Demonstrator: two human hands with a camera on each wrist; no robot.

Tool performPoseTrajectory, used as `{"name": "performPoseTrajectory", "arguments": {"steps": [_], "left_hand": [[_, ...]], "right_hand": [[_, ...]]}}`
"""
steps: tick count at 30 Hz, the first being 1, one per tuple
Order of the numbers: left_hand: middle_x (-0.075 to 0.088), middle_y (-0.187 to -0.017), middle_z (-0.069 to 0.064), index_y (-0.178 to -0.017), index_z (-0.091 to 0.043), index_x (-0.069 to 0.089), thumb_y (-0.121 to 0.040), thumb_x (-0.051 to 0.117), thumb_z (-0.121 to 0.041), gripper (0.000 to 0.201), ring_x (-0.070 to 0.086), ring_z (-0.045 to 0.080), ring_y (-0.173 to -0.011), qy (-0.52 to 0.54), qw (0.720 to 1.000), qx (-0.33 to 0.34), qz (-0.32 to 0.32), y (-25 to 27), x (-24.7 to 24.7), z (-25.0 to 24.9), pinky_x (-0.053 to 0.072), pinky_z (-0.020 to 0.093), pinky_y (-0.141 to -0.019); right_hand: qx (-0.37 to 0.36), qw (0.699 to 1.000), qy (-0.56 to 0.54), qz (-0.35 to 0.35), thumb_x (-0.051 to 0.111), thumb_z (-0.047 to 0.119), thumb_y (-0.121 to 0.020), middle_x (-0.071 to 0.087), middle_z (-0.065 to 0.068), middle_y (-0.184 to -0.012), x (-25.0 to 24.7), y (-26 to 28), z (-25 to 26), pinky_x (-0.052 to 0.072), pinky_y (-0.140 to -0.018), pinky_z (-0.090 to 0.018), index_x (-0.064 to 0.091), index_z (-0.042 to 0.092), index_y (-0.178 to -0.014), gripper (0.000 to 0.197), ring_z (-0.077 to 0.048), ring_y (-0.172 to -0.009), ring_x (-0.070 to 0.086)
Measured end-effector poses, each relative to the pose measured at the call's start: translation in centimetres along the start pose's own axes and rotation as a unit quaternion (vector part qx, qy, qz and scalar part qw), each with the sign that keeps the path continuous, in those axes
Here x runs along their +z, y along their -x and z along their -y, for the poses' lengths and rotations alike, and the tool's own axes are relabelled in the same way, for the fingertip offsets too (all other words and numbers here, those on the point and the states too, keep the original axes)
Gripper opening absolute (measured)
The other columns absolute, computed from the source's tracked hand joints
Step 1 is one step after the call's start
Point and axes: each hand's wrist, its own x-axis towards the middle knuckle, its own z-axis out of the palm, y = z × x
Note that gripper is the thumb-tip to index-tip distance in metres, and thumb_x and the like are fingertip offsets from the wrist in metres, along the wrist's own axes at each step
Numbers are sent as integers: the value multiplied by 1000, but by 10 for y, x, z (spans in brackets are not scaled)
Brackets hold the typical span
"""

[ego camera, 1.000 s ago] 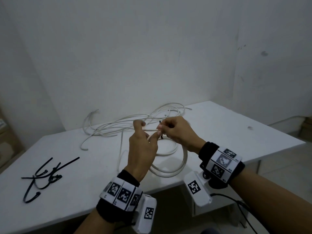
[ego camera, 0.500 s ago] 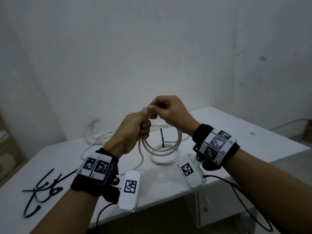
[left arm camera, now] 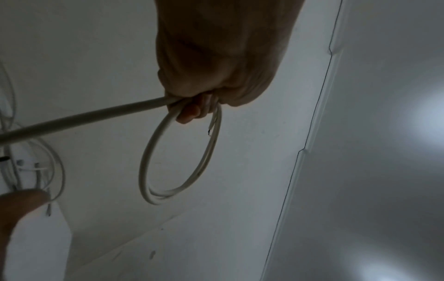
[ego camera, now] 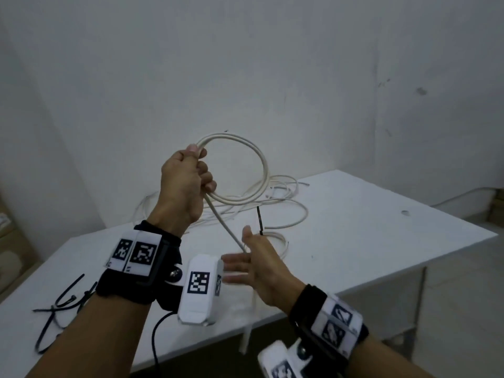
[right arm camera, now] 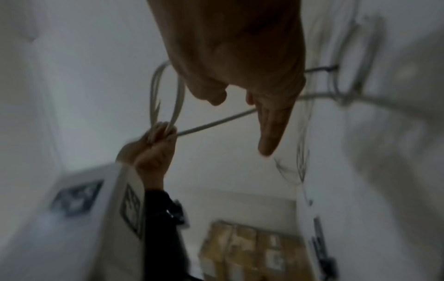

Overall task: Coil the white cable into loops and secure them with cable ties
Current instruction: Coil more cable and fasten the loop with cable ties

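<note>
Left hand [ego camera: 185, 184], mid-frame, fist squeezed tight round the cable [ego camera: 240, 165]. Two or three round loops held up in the air above the table [ego camera: 381, 230]. One straight piece of cable ran down to the right hand [ego camera: 256, 263], lower middle of frame. Right hand spread, fingers straight; cable passed by the thumb, touching or not could not be told. More cable lay loose at the table's far side. Black ties [ego camera: 60, 309] lay lower left on the table. One tie [ego camera: 259, 221] stood up round a small coil by the right hand. Brown boxes [right arm camera: 252, 252], blurry, bottom of the right wrist view; insides hidden. Black-and-white square codes on wrist bands [ego camera: 136, 255]; no words readable.
</note>
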Motion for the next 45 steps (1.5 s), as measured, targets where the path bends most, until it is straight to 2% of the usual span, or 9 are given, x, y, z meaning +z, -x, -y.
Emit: {"name": "performPoseTrajectory", "arguments": {"steps": [3, 6, 14, 18, 23, 28, 33, 39, 45], "left_hand": [[29, -40, -11, -83, -12, 48, -103, 37, -25, 27, 24, 5, -35, -4, 1000, -14, -7, 5, -3, 5, 28, 17, -39], [31, -40, -11, -84, -12, 48, -104, 37, -24, 26, 25, 5, -35, -38, 999, -19, -25, 10, -15, 14, 27, 18, -40], [30, -43, -9, -85, -11, 49, -104, 36, -24, 26, 25, 6, -36, -18, 996, -85, -27, 23, -46, 41, 27, 18, -38], [30, -40, -10, -85, -12, 48, -104, 36, -25, 27, 25, 5, -34, 4, 995, -84, -49, 25, -59, 49, 28, 15, -38], [30, -41, -9, -84, -12, 49, -104, 36, -26, 27, 25, 5, -33, 22, 994, -102, -44, 36, -55, 65, 29, 15, -38], [31, -43, -9, -84, -12, 50, -103, 39, -26, 26, 26, 5, -35, -4, 995, -95, -39, 39, -50, 68, 28, 17, -38], [30, -45, -9, -84, -12, 52, -103, 39, -27, 27, 24, 6, -37, -16, 992, -121, -32, 44, -48, 73, 24, 18, -38], [28, -45, -9, -87, -11, 53, -102, 41, -27, 26, 22, 5, -37, -25, 990, -142, -10, 47, -49, 74, 21, 17, -37], [27, -46, -9, -90, -10, 53, -101, 43, -28, 24, 21, 6, -39, -53, 987, -148, 29, 47, -50, 73, 21, 18, -38]], "right_hand": [[24, 947, -316, -46, 28, 24, -103, 57, -24, -103, 3, -24, 4, 48, -91, -46, 42, 15, -100, 16, -33, -85, 62], [-12, 914, -395, -87, 26, 7, -101, 54, -19, -84, 1, -36, 14, 49, -71, -39, 46, 3, -92, 23, -27, -67, 53], [-46, 979, -162, -114, 25, 14, -102, 55, -6, -45, -25, -33, 29, 33, -54, -27, 44, 11, -77, 32, -22, -57, 52], [-37, 982, -109, -148, 27, 2, -96, 56, -9, -61, -56, -45, 24, 38, -53, -29, 41, 11, -87, 19, -21, -53, 60], [-1, 987, 148, -69, 25, 10, -97, 33, 2, -48, -68, -41, 23, 27, -43, -20, 38, 31, -100, 24, -12, -39, 32], [-107, 779, 614, -71, 34, 12, -97, 51, -7, -68, -53, -34, 28, 35, -52, -29, -7, 16, -150, 67, -20, -56, 46], [-170, 752, 613, -176, 25, 30, -102, 59, -21, -117, -52, -32, 41, 37, -80, -37, 40, 5, -130, 40, -35, -107, 55], [-158, 968, 175, -91, 44, 20, -96, 36, 5, -52, -48, -29, 52, 29, -45, -22, 67, 17, -88, 25, -10, -46, 34], [-104, 988, 95, -66, 61, 18, -86, 38, 7, -42, -44, -24, 59, 40, -41, -19, 70, 5, -96, 19, -7, -36, 37]]}}
